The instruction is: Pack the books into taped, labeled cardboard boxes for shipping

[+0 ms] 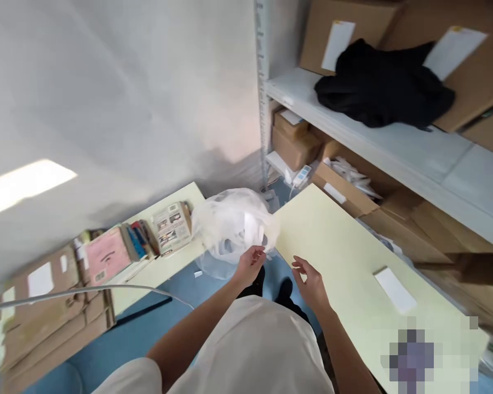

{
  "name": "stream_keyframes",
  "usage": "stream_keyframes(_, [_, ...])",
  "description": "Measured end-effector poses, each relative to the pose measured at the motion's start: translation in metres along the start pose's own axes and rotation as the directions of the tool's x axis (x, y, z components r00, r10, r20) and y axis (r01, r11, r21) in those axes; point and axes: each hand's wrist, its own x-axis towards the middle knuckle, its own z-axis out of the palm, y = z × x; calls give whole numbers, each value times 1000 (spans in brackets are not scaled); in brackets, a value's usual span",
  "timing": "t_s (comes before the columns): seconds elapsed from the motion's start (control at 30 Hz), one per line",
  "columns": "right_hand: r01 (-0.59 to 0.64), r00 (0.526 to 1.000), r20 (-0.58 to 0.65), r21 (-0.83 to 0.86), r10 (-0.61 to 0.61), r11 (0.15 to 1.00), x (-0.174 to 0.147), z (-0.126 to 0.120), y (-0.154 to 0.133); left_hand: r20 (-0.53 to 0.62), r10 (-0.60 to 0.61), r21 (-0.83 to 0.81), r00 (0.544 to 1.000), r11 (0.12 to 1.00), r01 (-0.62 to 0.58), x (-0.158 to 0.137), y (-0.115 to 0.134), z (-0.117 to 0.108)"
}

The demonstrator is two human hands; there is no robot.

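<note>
A: How do the hands stand?
B: The right hand (310, 282) is released, fingers loosely curled over the edge of a table (337, 246). The left hand (250, 267) has bent fingers close together against the outline of a plastic bag (219, 219); I cannot tell whether they pinch it.

A: Where is that bag exactly?
B: At eleven o'clock from the left hand. It is thin, milky and see-through, puffed into a rounded, crumpled heap, and it overlaps the end of a second table (193, 198).

A: What do the surfaces look like?
B: Both tables are smooth, pale yellow, straight-edged. A flat white oblong (395, 290) lies at three o'clock from the right hand. On the second table, a printed paper bundle (172, 230) sits at ten o'clock from the left hand; a matte pink book (107, 254) is farther out, towards nine, beside creased cardboard (41, 323).

A: And beyond?
B: Towards one o'clock from the right hand, an open carton (343, 189), then a soft black cloth (382, 87) bunched on a metal shelf (419, 145).

A: Room to move?
B: A strip of blue floor (176, 290) runs between the tables, and the broad tabletop is bare between the right hand and the white oblong.
</note>
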Motion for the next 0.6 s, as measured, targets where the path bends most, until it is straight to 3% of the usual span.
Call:
stream_keyframes(0.13, [84, 987, 138, -8, -82, 996, 21, 0, -3, -121, -41, 47, 992, 998, 47, -4, -1, -24])
stream_keyframes(0.37, [170, 932, 317, 43, -175, 985, 70, 4, 12, -341, -109, 36, 934, 991, 129, -36, -2, -33])
stream_keyframes(0.5, [268, 865, 413, 101, -285, 958, 92, 27, -12, -487, -148, 4, 861, 985, 172, -59, -6, -51])
stream_keyframes(0.6, [370, 776, 500, 131, -383, 920, 95, 53, -42, -612, -152, -45, 776, 986, 158, -74, -16, -69])
